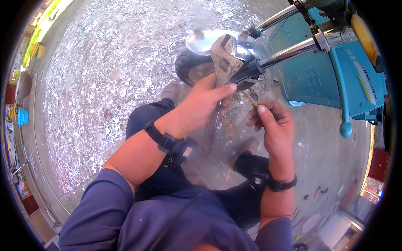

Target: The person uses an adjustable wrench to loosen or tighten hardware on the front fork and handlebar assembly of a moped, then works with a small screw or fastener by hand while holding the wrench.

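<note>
My left hand [200, 102] is closed around a large worn adjustable wrench [223, 54], its jaw end pointing up and away from me. The wrench's handle runs down below my fist. To its right, my right hand [274, 121] pinches a short, thin brownish rod [251, 99] between thumb and fingers; whether it is a bolt I cannot tell. Just beyond both hands stands a front wheel [186, 67] with a chrome fender [201, 40]. Part of the wheel is hidden behind the wrench and my left hand.
Two chrome fork tubes [289, 54] slant up to the right beside a turquoise body panel [310, 71] and a turquoise bar [341, 92]. Pale flakes litter the concrete floor [104, 92] at left. Small loose items [320, 192] lie at lower right. A blue bucket [23, 117] stands far left.
</note>
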The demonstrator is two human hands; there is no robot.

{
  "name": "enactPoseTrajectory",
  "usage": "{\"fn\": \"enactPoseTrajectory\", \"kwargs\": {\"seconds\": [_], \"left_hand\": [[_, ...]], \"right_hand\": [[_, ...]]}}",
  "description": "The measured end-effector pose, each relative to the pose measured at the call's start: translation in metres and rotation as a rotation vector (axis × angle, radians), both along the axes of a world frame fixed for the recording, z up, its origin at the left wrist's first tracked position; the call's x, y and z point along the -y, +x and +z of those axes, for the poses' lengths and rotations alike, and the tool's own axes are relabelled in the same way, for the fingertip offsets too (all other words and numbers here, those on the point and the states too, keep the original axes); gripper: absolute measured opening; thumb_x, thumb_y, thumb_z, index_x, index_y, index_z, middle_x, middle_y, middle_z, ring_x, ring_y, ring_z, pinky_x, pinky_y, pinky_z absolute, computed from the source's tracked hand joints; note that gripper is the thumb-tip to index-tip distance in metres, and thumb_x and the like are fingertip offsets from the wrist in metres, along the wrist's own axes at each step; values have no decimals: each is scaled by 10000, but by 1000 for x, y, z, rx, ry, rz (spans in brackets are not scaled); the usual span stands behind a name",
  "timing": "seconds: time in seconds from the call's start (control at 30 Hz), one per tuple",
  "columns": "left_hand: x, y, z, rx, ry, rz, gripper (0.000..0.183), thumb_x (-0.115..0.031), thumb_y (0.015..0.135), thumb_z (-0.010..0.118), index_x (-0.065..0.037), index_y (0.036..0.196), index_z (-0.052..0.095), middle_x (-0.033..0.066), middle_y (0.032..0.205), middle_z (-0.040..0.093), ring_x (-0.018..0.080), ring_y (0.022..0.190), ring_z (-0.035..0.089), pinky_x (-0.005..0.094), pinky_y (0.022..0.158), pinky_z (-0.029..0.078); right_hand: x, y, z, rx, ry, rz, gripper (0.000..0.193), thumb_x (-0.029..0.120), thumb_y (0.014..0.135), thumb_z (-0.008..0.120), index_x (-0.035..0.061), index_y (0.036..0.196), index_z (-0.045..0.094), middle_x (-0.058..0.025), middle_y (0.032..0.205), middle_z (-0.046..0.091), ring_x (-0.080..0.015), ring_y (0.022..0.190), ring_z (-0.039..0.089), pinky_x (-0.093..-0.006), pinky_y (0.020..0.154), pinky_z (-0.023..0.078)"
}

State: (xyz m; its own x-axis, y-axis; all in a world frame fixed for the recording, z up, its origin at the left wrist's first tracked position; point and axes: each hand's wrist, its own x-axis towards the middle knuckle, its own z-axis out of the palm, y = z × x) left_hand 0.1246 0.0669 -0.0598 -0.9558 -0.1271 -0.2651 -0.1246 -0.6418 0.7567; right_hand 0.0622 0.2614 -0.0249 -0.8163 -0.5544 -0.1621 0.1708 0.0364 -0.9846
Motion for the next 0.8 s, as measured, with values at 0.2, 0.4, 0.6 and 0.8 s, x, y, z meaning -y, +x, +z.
{"fn": "enactPoseTrajectory", "kwargs": {"seconds": [0.2,0.4,0.6,0.8], "left_hand": [[-1,-5,-7,-16,32,-33,185,-202,952,630,-56,1036,556,-7,792,528,79,645,505,246,532,442],[-3,-4,-4,-26,10,-33,207,-202,939,653,-40,1029,561,7,800,542,84,653,530,241,525,440],[2,-1,-5,-82,21,-109,196,-169,905,701,-79,1048,602,3,730,579,84,502,503,227,467,412],[1,-1,1,-58,-3,-125,221,-145,877,721,-54,1034,596,9,728,581,84,486,509,223,445,406]], "right_hand": [[-6,-4,3,5,4,-43,169,155,950,655,3,1019,687,-54,868,700,-116,708,661,-228,593,456],[-5,-3,4,-41,35,-50,163,136,938,669,-3,1021,684,-53,871,698,-108,710,656,-219,599,450],[-2,-1,4,-97,65,-60,139,83,925,675,-14,1024,677,-48,897,690,-101,731,653,-215,621,461],[3,2,5,-187,97,-87,133,11,897,684,-29,1023,665,-53,900,683,-109,768,658,-236,700,515]]}}
